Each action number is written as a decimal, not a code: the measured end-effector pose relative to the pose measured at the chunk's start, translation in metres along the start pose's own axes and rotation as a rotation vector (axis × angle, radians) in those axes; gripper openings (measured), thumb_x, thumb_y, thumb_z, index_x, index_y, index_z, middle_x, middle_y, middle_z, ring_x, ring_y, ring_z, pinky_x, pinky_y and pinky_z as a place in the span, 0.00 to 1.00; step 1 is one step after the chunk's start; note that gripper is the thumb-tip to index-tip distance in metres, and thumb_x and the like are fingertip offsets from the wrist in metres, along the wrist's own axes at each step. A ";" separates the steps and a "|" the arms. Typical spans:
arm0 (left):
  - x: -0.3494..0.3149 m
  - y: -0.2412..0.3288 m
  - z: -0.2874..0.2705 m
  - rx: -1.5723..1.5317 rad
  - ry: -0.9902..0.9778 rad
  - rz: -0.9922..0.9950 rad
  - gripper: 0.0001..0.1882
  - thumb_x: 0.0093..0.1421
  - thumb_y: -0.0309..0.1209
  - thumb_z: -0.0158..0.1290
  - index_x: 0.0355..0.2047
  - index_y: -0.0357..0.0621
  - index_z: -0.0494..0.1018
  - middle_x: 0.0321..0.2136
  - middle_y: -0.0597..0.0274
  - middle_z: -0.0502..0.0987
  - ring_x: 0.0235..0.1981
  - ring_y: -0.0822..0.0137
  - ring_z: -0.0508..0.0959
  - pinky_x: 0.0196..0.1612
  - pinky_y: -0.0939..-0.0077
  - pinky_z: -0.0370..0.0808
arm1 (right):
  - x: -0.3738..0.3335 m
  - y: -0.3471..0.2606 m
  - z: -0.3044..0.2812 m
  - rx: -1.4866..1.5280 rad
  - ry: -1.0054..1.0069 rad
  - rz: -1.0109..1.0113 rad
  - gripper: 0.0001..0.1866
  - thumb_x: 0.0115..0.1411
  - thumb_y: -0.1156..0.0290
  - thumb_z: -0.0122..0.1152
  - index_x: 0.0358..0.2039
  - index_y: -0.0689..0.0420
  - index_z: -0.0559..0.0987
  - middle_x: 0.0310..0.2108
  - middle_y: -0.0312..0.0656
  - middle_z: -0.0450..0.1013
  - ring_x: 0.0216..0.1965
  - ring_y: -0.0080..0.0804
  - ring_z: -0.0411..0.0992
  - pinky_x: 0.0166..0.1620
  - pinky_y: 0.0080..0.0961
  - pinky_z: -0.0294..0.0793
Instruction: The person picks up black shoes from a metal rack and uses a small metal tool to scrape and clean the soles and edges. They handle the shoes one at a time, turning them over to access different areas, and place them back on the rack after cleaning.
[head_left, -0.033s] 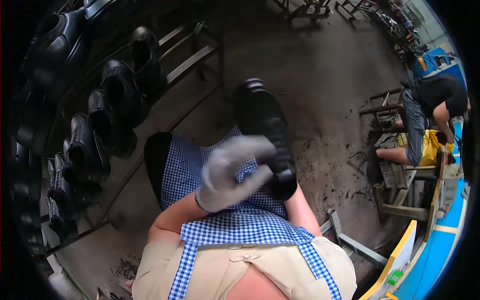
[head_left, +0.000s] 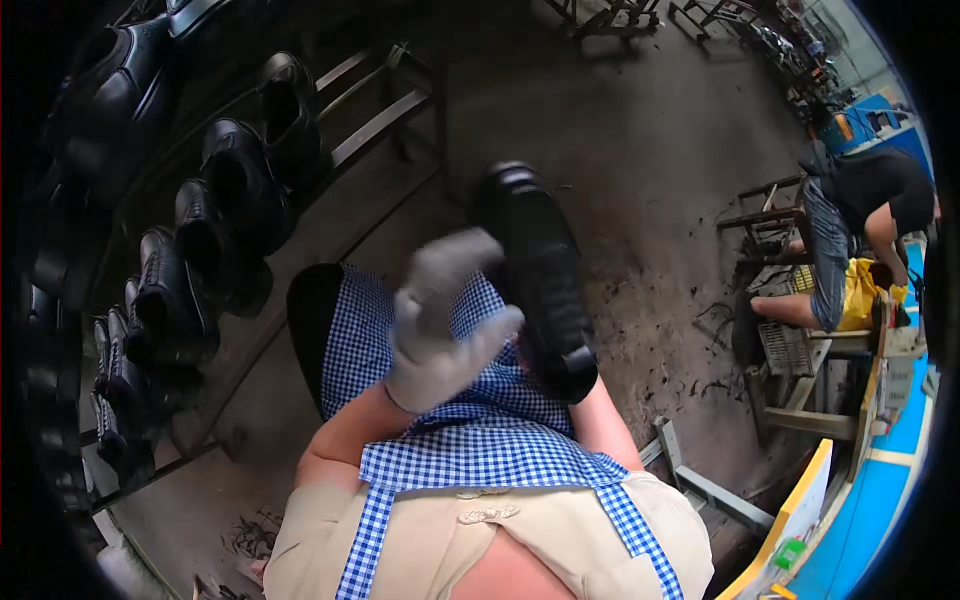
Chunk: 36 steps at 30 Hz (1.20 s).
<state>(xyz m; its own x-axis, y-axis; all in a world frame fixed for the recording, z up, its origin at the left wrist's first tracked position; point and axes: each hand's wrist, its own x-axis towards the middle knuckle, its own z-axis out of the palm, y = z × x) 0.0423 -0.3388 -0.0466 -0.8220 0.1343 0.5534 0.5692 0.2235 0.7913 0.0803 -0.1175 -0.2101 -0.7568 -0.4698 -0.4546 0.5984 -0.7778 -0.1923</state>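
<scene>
My left hand (head_left: 445, 325), in a grey glove, is raised above my lap beside a black shoe (head_left: 537, 285). The thumb stands well apart from the fingers and the palm is empty, so the hand is open. A narrow gap shows between it and the shoe. The shoe is held up lengthwise before me, its far end blurred by motion. My bare right forearm (head_left: 606, 420) runs up to the shoe's near end. The right hand itself is hidden in or behind the shoe, which it bears up.
On the left, a rack (head_left: 385, 130) carries rows of black shoes (head_left: 240, 175). A co-worker (head_left: 890, 190) bends over at the right, near a yellow bag (head_left: 862, 295) and a grey crate (head_left: 785, 350). A metal frame (head_left: 715, 490) and a blue-topped bench (head_left: 885, 500) stand at lower right. Dark scraps litter the floor.
My left hand has drawn back leftward from the shoe, its fingers now pointing more away from me. The shoe has shifted slightly toward me.
</scene>
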 end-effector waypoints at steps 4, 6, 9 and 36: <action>-0.006 -0.010 0.005 -0.166 0.038 -0.358 0.41 0.49 0.31 0.66 0.61 0.42 0.57 0.51 0.51 0.70 0.51 0.57 0.74 0.54 0.66 0.73 | 0.006 0.009 -0.006 -0.363 0.027 -0.081 0.27 0.55 0.56 0.60 0.51 0.58 0.74 0.45 0.51 0.74 0.46 0.44 0.72 0.51 0.41 0.73; -0.008 -0.015 0.002 -0.056 0.040 -0.296 0.43 0.47 0.34 0.68 0.60 0.42 0.58 0.52 0.51 0.69 0.53 0.58 0.73 0.54 0.67 0.73 | 0.016 0.016 0.000 -0.636 0.046 -0.167 0.26 0.55 0.57 0.60 0.51 0.59 0.74 0.44 0.50 0.74 0.46 0.45 0.72 0.51 0.40 0.72; -0.003 -0.024 -0.005 0.044 0.095 -0.288 0.42 0.47 0.33 0.68 0.60 0.41 0.58 0.53 0.50 0.69 0.53 0.59 0.72 0.54 0.68 0.74 | 0.025 0.024 0.020 -0.982 0.083 -0.304 0.25 0.54 0.59 0.59 0.50 0.59 0.75 0.44 0.48 0.74 0.45 0.45 0.72 0.50 0.39 0.72; 0.123 -0.065 -0.158 1.665 -0.434 -0.597 0.22 0.59 0.47 0.53 0.47 0.47 0.74 0.42 0.60 0.78 0.50 0.64 0.75 0.63 0.56 0.58 | 0.211 -0.008 0.227 -0.223 -0.266 -0.022 0.35 0.63 0.35 0.39 0.52 0.56 0.68 0.39 0.46 0.74 0.29 0.29 0.78 0.09 0.06 0.59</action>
<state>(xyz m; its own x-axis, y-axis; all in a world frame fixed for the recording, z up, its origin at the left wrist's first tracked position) -0.0933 -0.4896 0.0116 -0.9866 -0.1629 0.0114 -0.1555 0.9158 -0.3703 -0.1440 -0.3047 -0.1068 -0.7944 -0.5693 -0.2117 0.6021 -0.6923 -0.3978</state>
